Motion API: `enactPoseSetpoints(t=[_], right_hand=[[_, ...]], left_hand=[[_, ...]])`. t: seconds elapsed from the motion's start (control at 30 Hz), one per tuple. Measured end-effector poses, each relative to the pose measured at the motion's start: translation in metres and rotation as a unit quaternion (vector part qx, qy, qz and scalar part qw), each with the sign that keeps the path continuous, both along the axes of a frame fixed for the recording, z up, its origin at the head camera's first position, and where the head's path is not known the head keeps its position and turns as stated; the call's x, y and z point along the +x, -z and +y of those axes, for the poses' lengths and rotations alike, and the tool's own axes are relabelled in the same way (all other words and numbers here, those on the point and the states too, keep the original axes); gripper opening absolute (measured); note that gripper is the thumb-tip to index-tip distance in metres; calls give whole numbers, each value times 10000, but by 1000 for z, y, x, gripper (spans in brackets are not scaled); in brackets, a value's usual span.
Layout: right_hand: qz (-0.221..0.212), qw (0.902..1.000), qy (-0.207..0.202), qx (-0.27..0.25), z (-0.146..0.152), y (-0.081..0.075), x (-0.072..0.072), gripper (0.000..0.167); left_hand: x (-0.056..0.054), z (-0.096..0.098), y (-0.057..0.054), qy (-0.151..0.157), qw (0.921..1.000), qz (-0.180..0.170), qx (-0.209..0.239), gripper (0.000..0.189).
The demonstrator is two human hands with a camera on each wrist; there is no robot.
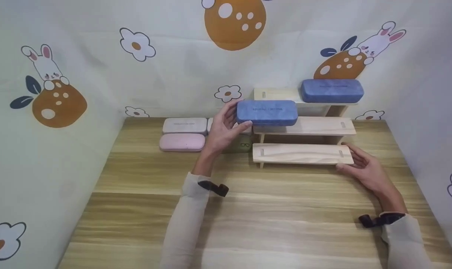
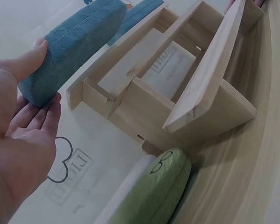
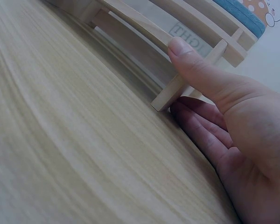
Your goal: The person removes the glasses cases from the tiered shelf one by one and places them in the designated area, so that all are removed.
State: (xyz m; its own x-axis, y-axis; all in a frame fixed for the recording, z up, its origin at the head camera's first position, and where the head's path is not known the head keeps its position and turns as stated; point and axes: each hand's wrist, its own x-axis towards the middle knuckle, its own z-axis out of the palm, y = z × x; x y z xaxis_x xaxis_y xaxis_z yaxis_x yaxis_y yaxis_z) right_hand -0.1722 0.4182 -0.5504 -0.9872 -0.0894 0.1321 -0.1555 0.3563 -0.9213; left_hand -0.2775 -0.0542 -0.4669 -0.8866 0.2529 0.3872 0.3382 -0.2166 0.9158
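Observation:
My left hand grips the left end of a blue glasses case, thumb on the near side and fingers around the far side. The case is held up in front of the three-step wooden display stand, overlapping its middle step in the head view. In the left wrist view the case is raised beside the stand's upper steps. With thumb in front and fingers behind, my right hand holds the right end of the lowest step. Another blue glasses case lies on the right of the top step.
Left of the stand, a grey case and a pink case lie on the wooden table. A green case with a glasses print is partly behind my left hand. A patterned cloth hangs behind.

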Motion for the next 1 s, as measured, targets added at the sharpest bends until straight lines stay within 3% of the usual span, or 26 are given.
enactPoseSetpoints(t=[1.0], right_hand=[[-94, 9999, -26, 37, 1, 1, -2, 82]], left_hand=[[19, -56, 37, -283, 9992, -284, 54, 74]])
